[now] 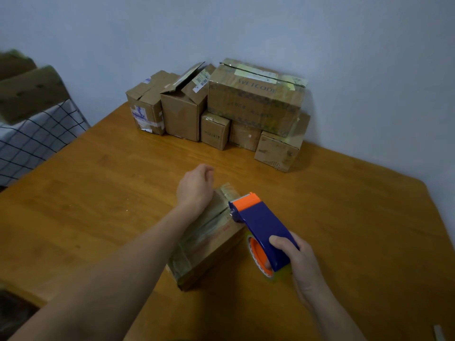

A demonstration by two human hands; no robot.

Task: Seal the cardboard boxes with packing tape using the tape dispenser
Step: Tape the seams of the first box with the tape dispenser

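A long cardboard box [209, 244] lies on the wooden table [110, 193] in front of me, its top covered in clear tape. My left hand [195, 187] reaches over the box's far end, fingers curled down over that end and hidden. My right hand [293, 254] grips the blue and orange tape dispenser [258, 225] by its body. The dispenser's orange toothed front touches the box's top near the far right edge. The orange tape roll hangs beside the box's right side.
Several cardboard boxes [256, 102] are stacked against the wall at the table's far side, one [184, 104] with an open flap. A checked cloth [37, 136] and cushions lie left of the table.
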